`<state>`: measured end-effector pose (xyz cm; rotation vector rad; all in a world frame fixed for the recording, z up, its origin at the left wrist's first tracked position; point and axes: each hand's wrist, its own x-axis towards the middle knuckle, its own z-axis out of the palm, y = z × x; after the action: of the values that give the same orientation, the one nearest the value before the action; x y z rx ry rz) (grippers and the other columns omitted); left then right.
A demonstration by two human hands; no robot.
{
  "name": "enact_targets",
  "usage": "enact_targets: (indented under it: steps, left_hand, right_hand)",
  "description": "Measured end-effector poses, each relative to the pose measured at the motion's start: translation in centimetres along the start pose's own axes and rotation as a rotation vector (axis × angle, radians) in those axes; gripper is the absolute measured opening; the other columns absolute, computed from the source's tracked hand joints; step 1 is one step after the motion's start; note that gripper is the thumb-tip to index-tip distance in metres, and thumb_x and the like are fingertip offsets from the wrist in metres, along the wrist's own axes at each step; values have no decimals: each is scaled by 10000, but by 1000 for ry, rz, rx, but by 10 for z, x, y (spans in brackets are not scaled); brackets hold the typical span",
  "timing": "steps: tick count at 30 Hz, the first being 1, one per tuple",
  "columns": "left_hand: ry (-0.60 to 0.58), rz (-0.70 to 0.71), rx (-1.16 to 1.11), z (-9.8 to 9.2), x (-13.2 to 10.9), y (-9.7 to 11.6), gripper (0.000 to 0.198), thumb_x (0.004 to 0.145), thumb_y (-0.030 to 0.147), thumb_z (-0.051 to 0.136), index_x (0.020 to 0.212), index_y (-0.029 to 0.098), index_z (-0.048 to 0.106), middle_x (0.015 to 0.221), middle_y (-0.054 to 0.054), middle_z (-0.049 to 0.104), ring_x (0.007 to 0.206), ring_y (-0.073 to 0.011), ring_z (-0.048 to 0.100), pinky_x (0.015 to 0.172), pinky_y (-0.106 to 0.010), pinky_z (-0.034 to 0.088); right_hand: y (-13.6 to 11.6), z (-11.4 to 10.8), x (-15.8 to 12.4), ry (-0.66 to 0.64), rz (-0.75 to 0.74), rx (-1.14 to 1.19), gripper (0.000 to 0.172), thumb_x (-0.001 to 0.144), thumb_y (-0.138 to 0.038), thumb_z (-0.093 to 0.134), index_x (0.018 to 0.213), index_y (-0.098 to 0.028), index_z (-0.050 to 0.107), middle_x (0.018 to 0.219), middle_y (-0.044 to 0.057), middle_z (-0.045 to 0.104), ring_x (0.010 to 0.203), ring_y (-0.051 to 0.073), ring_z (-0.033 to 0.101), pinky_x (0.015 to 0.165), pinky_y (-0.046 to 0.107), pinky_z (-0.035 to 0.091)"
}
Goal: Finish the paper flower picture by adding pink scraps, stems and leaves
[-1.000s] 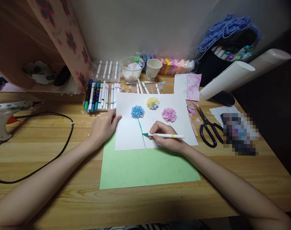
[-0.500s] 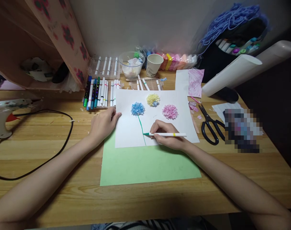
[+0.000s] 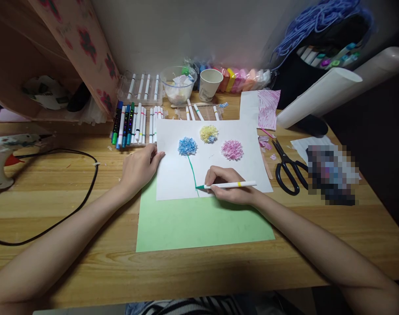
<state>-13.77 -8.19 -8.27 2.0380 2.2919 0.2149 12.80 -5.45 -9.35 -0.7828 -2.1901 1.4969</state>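
On the wooden counter (image 3: 173,275), in the head view, we see white paper (image 3: 173,175); the right hand (image 3: 235,195) grasps a green-tipped marker (image 3: 243,184) over it, long axis nearly left-to-right, tip leftward at a green line (image 3: 191,169). The left hand (image 3: 138,169) touches the paper's left edge; its grip we cannot tell.

open lane over green paper (image 3: 204,225) btwn L forearm (image 3: 71,240) & R forearm (image 3: 294,227), scissors (image 3: 284,158) & paper roll (image 3: 320,98) blocking R, glue gun (image 3: 5,146) w/ cord (image 3: 91,187) on L, markers (image 3: 138,124), bowl (image 3: 178,91) & cup (image 3: 210,87) crowding back
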Motion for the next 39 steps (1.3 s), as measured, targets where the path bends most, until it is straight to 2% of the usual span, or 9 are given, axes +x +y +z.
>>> enact_targets:
  steps: [4, 9, 13, 17, 21, 25, 28, 33, 39]
  left_hand:
    - [-5, -10, 6, 0, 0, 0, 300, 909, 454, 399, 950, 212, 571, 815, -39, 684, 748, -229, 635, 547, -277, 274]
    - [7, -1, 3, 2, -1, -1, 309, 911, 460, 398, 952, 207, 573, 810, -49, 684, 733, -226, 624, 550, -276, 267]
    - [1, -7, -8, 1, -1, -1, 327, 911, 465, 390, 967, 206, 581, 802, -58, 676, 728, -227, 615, 562, -278, 281]
    - [-6, -7, -10, 0, -1, 0, 321, 907, 457, 397, 962, 203, 585, 796, -60, 673, 736, -233, 617, 569, -283, 299]
    - [-5, -10, -19, 0, -1, 0, 321, 908, 456, 393, 972, 206, 584, 808, -62, 675, 738, -231, 618, 578, -285, 315]
    - [-5, -6, -23, 0, 0, 0, 315, 909, 452, 397, 975, 207, 585, 801, -62, 678, 732, -232, 616, 582, -284, 315]
    - [-4, -12, -9, 0, 0, 1, 310, 909, 453, 401, 966, 206, 581, 799, -61, 679, 734, -233, 621, 574, -284, 305]
    - [6, 3, -6, 1, 0, 0, 294, 908, 446, 408, 943, 204, 572, 795, -52, 677, 731, -232, 624, 558, -284, 286]
    - [7, 5, -9, 1, 0, 0, 307, 909, 454, 398, 949, 205, 573, 798, -55, 676, 723, -231, 618, 550, -282, 276]
  right_hand:
    - [1, 0, 0, -55, -21, 53, 88, 710, -107, 539, 737, -185, 509, 727, 15, 597, 619, 136, 537, 548, 243, 405]
    - [2, 0, -1, -13, -6, 22, 85, 716, -112, 530, 755, -186, 516, 726, 14, 593, 627, 139, 537, 560, 249, 411]
    - [2, 0, -2, -91, -49, 41, 74, 712, -115, 526, 726, -185, 508, 720, 15, 589, 621, 136, 532, 561, 251, 412]
    - [2, 0, -2, -27, -17, 5, 89, 718, -108, 522, 764, -184, 515, 740, 15, 588, 633, 134, 526, 570, 250, 411]
    - [2, -1, -2, -102, -53, 42, 80, 705, -110, 527, 721, -186, 509, 718, 15, 587, 619, 136, 527, 560, 250, 415]
    - [4, 0, -2, -56, -46, 67, 86, 714, -111, 525, 745, -189, 505, 736, 16, 583, 626, 136, 535, 564, 252, 420]
    - [5, -1, -2, -106, -57, 69, 72, 720, -124, 538, 732, -188, 508, 724, 16, 584, 621, 137, 536, 558, 251, 421]
    - [3, -1, -2, -59, -28, 34, 74, 722, -123, 538, 747, -188, 513, 737, 17, 590, 633, 138, 540, 567, 252, 422]
    - [4, -2, -2, -90, -45, 77, 73, 730, -126, 527, 749, -191, 501, 733, 17, 587, 623, 138, 541, 553, 253, 418]
